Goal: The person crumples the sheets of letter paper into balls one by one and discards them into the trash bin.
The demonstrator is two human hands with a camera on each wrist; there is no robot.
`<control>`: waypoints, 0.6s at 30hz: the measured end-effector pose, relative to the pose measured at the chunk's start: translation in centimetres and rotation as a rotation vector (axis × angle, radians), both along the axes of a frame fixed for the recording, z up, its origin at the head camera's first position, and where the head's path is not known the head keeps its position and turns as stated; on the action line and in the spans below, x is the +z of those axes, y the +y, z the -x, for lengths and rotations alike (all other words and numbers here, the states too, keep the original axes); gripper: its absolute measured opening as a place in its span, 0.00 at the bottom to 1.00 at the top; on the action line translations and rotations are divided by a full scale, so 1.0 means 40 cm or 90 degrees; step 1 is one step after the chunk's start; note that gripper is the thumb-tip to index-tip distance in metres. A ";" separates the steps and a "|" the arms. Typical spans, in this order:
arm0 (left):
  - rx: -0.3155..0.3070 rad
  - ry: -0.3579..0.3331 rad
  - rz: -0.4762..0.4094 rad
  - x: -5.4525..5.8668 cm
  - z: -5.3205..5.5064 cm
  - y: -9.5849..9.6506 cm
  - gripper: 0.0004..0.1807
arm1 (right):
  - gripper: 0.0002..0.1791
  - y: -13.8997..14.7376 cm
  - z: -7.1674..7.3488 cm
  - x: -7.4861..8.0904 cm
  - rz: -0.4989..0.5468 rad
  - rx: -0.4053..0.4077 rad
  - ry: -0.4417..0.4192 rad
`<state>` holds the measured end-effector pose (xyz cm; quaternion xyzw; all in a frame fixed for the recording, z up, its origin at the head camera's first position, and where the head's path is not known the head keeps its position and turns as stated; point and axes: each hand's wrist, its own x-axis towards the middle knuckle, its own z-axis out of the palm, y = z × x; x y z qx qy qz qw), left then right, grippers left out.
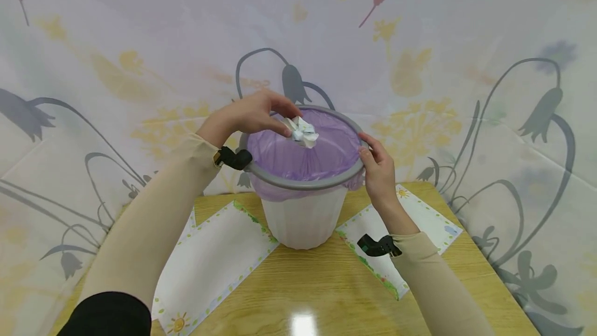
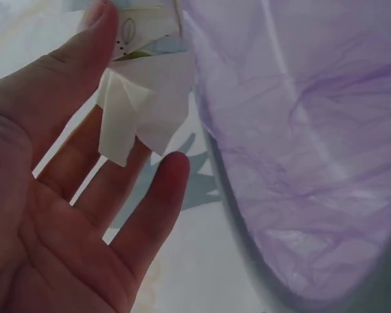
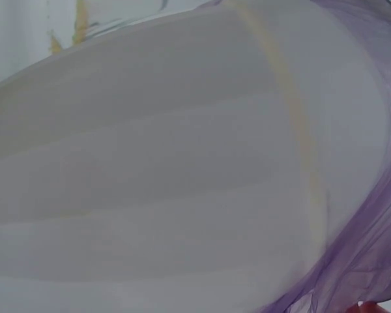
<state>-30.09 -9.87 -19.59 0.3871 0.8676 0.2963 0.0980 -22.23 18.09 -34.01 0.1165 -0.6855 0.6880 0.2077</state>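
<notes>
Head view: left sleeve (image 1: 144, 232) covers part of left bordered sheet (image 1: 214, 263), right forearm (image 1: 401, 218) part of right one (image 1: 431, 217). Left wrist: crumpled paper (image 2: 159, 91) cut at top edge, hides some left hand (image 2: 65, 222) fingertips. Right wrist: red sliver (image 3: 371, 307) at bottom edge, unidentifiable

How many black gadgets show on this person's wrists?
2: one black gadget is at the wrist of the left hand, which holds crumpled paper; the other gadget is at the wrist of the right hand, which grips the bin's rim.
</notes>
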 end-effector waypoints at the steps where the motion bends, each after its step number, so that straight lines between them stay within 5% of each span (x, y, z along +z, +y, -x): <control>1: 0.002 -0.004 0.007 -0.002 0.004 0.002 0.24 | 0.23 0.000 0.000 -0.001 -0.001 0.000 0.000; 18: -0.027 -0.079 -0.009 -0.021 0.015 0.004 0.32 | 0.22 -0.006 0.005 -0.006 0.000 0.006 0.004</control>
